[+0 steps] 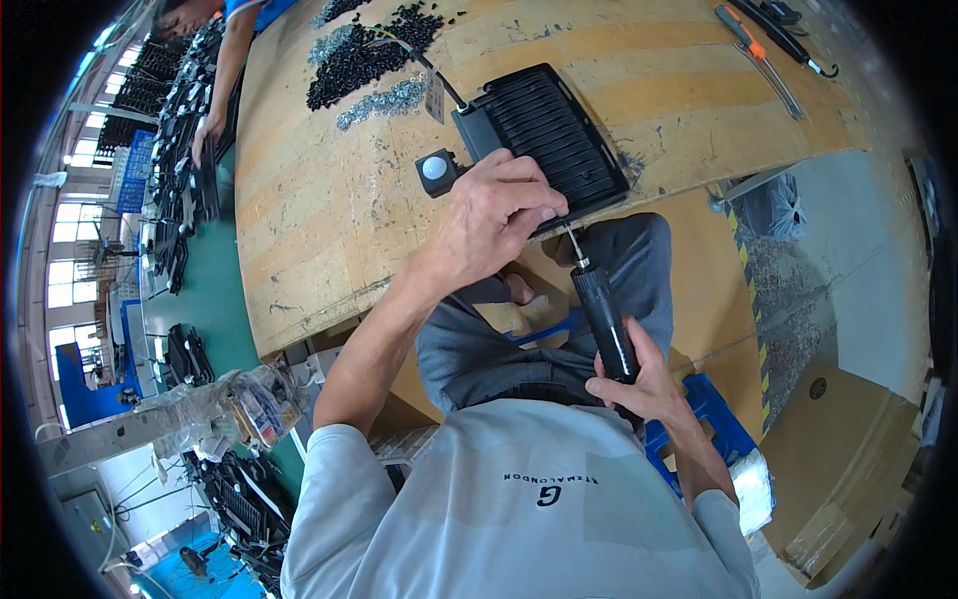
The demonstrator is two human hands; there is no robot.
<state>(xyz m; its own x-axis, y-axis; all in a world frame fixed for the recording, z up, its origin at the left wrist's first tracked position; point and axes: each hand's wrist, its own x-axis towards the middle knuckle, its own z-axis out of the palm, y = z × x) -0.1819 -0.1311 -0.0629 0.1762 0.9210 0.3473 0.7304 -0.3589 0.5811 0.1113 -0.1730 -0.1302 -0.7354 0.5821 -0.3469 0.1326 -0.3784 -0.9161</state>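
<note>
A black finned floodlight (pixel 549 130) lies at the table's near edge, with a sensor box (pixel 435 171) with a white dome on its left side and a black cable (pixel 439 80) leading away from it. My left hand (pixel 494 210) reaches over the floodlight's near left corner. Its thumb and fingertips are pinched together at the tip of the screwdriver bit; whatever they hold is too small to tell. In my right hand (pixel 644 377) is a black electric screwdriver (pixel 605 319), gripped at its lower end over my lap, its bit slanting up to the left fingertips.
Small black parts (pixel 364 65) and small silvery metal parts (pixel 384 103) lie heaped on the wooden table (pixel 319 210). An orange-handled screwdriver (pixel 750 42) rests at far right. Left, another person's hand (pixel 208 135) touches black items along a green surface (pixel 215 290). A cardboard box (pixel 838 449) stands right.
</note>
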